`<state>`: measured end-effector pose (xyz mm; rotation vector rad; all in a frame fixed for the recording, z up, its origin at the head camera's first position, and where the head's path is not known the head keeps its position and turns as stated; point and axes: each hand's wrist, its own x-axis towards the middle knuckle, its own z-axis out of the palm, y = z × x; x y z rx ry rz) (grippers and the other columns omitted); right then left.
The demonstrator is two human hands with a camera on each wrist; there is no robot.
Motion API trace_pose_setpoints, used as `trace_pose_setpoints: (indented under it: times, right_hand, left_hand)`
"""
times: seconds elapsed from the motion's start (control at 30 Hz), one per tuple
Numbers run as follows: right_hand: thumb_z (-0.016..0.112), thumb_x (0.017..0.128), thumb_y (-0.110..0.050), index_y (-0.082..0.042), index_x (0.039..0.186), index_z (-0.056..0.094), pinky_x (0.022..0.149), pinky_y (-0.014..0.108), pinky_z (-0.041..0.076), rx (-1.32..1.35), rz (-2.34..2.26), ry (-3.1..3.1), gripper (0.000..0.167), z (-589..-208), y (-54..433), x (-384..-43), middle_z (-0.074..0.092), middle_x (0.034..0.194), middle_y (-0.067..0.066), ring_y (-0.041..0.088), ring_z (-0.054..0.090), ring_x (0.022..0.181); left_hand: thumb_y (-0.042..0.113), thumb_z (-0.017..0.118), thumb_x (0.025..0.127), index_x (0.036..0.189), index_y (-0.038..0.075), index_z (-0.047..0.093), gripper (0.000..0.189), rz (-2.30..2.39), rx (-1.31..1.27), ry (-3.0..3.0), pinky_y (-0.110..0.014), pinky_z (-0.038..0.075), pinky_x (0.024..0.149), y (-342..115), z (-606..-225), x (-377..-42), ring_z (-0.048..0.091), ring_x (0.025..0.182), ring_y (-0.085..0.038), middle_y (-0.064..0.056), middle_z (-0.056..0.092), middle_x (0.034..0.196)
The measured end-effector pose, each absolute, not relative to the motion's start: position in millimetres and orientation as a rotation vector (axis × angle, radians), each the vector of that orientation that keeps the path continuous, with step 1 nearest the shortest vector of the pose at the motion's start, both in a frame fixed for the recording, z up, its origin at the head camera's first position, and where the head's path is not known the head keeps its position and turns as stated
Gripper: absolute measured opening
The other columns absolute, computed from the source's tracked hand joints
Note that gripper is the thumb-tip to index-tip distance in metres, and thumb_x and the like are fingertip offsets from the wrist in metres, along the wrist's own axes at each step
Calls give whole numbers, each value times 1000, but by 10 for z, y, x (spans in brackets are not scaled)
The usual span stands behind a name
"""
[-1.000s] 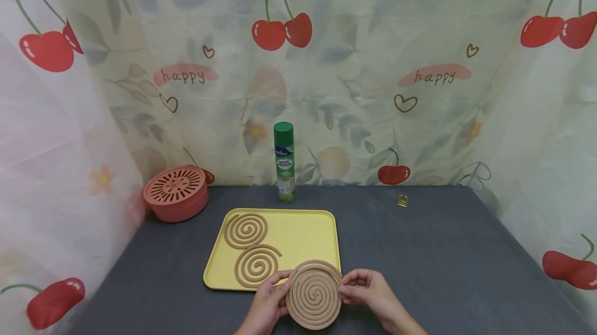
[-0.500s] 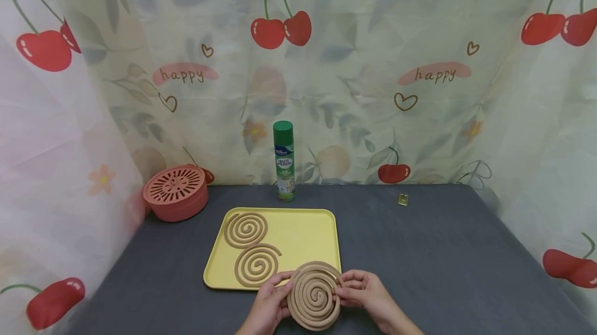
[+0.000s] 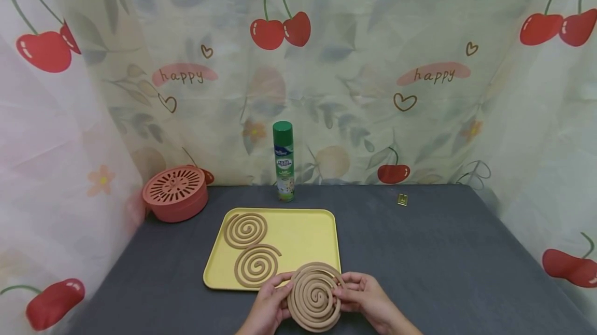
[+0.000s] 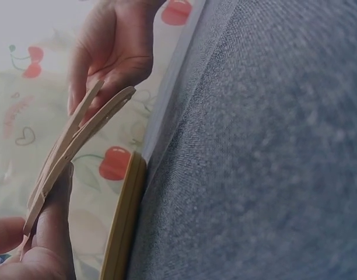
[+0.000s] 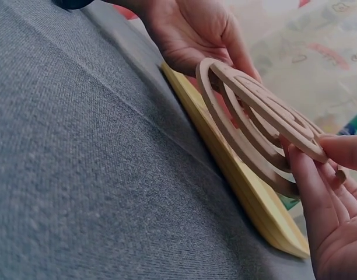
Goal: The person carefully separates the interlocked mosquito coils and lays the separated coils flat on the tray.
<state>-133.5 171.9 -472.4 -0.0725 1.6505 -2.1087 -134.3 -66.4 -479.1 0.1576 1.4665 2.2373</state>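
A brown pair of nested mosquito coils (image 3: 313, 304) is held up over the front right corner of the yellow tray (image 3: 310, 231). My left hand (image 3: 270, 301) grips its left edge, thumb on top. On the opposite side my right hand (image 3: 366, 297) pinches one coil (image 5: 275, 114) near the rim between thumb and fingers. In the right wrist view that layer stands apart from the other coil (image 5: 257, 158) on my right hand's side, while the two meet near my left hand. Two single mosquito coils lie on the tray's left side, one at the back (image 3: 245, 230), one nearer (image 3: 256, 265).
A red round box with a slotted lid (image 3: 175, 195) stands at the back left of the dark tablecloth (image 3: 420, 262). Behind the tray is a green spray can (image 3: 284, 164). A small gold-coloured metal piece (image 3: 402, 199) lies at the back right. Cherry-print curtains (image 3: 336, 107) enclose the table.
The right thumb and fingers have moved inward over the coil's right edge. The nested coils have begun to part there, with gaps now showing between their rings. The left hand keeps its hold.
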Motion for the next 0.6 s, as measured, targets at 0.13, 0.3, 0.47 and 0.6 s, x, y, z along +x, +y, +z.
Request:
trace_pose_setpoints:
  times: [0.13, 0.3, 0.47, 0.6]
  right_hand:
    - [63, 87, -7, 3, 111, 55, 72, 26, 56, -78, -2111, 1606, 28, -4709, 1719, -1329, 71, 92, 4, 12, 69, 83]
    - [63, 87, -9, -2, 108, 57, 72, 25, 56, -95, -2116, 1577, 23, -4703, 1721, -1331, 71, 93, 3, 11, 68, 85]
    - [62, 88, -8, -5, 107, 57, 72, 24, 55, -113, -2133, 1539, 20, -4710, 1721, -1331, 71, 94, 2, 11, 68, 86]
    - [60, 89, -7, -5, 107, 56, 73, 24, 55, -128, -2149, 1501, 19, -4711, 1730, -1331, 71, 95, 2, 11, 68, 88]
  left_hand:
    - [13, 41, 99, 134, -10, 34, 43, 2236, 147, 1465, -30, 56, 70, -665, -4786, -1340, 67, 91, -16, -15, 65, 111]
    - [14, 43, 98, 134, -9, 34, 44, 2238, 144, 1464, -29, 56, 70, -682, -4788, -1356, 66, 93, -15, -15, 65, 113]
    - [14, 43, 98, 134, -9, 35, 43, 2238, 139, 1457, -28, 56, 70, -691, -4793, -1361, 66, 93, -14, -13, 65, 112]
    - [14, 43, 98, 134, -10, 33, 44, 2244, 147, 1449, -28, 56, 70, -695, -4792, -1356, 66, 93, -14, -14, 65, 113]
